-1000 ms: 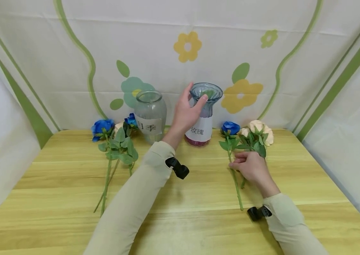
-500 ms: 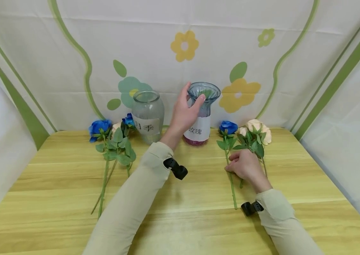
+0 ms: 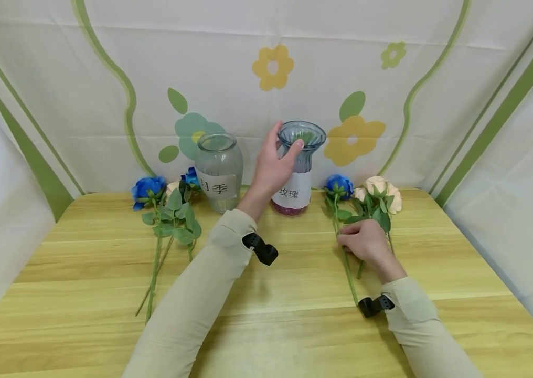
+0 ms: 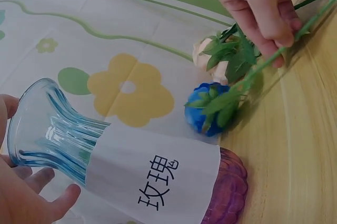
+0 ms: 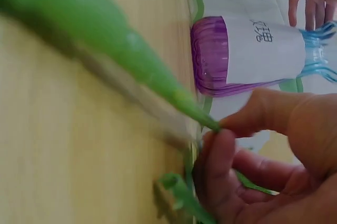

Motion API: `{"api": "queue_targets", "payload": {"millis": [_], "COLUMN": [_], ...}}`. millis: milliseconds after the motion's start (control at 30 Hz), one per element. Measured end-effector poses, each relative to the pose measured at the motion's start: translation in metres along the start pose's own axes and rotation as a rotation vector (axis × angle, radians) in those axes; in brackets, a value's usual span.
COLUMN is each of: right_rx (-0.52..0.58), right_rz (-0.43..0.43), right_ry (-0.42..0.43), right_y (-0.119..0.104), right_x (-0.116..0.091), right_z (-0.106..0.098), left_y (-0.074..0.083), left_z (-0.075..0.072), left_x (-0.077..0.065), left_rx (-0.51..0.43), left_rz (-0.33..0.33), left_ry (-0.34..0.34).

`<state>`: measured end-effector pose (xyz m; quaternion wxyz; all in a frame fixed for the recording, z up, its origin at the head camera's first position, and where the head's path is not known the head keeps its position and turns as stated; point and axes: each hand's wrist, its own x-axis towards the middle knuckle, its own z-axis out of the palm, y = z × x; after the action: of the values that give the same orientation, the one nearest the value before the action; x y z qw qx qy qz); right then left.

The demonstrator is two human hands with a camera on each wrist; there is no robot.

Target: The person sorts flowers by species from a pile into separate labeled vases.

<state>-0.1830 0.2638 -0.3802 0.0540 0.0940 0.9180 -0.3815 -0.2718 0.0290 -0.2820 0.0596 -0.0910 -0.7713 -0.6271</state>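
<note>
My left hand [image 3: 272,167] holds the flared neck of a glass vase [image 3: 305,161], bluish at the top and purple at the base. The vase stands upright with a white paper label [image 4: 158,174] bearing characters. Between thumb and fingers my right hand [image 3: 368,242] pinches the green stem [image 5: 158,79] of a blue rose [image 3: 339,184]. That rose's bloom faces the back cloth, and its stem slants low over the table. Close to the right hand lie cream roses [image 3: 380,191], their stems partly hidden by it.
A clear glass vase [image 3: 221,163], also labelled, stands left of the held one. Further left lie blue roses [image 3: 148,190] and a cream rose [image 3: 172,190] with crossed stems on the wooden table [image 3: 266,325]. A patterned cloth [image 3: 219,68] hangs behind.
The right hand has gripped the blue rose's stem, and the rose has turned, its bloom tipping backward. The left hand stays on the vase.
</note>
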Motion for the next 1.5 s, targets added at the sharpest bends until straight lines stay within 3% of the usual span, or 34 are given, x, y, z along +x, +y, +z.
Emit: {"api": "queue_targets", "payload": {"millis": [167, 367, 467, 633, 800, 1133, 1500], "right_rx": [0.256, 0.536, 0.726, 1.117, 1.359, 1.674, 1.802], "right_rz": [0.042, -0.034, -0.06, -0.141, -0.228, -0.209, -0.234], "right_ry": [0.032, 0.122, 0.208, 0.42, 0.534, 0.654, 0.752], "right_y": [-0.006, -0.021, -0.031, -0.05, -0.063, -0.09, -0.111], "right_x": [-0.001, -0.004, -0.004, -0.001, 0.005, 0.011, 0.006], "right_z": [-0.007, -0.015, -0.016, -0.019, -0.024, -0.039, -0.047], "left_y": [0.0, 0.001, 0.002, 0.001, 0.0, 0.0, -0.001], "left_z": [0.001, 0.002, 0.003, 0.004, 0.004, 0.004, 0.007], "left_x": [-0.001, -0.001, -0.001, -0.001, -0.001, -0.002, -0.001], "left_rx": [-0.015, -0.033, -0.039, -0.049, -0.04, -0.042, -0.062], "left_rz": [-0.008, -0.035, -0.05, -0.055, -0.061, -0.036, -0.044], "left_ry": [-0.002, 0.006, 0.01, 0.019, 0.021, 0.018, 0.026]}}
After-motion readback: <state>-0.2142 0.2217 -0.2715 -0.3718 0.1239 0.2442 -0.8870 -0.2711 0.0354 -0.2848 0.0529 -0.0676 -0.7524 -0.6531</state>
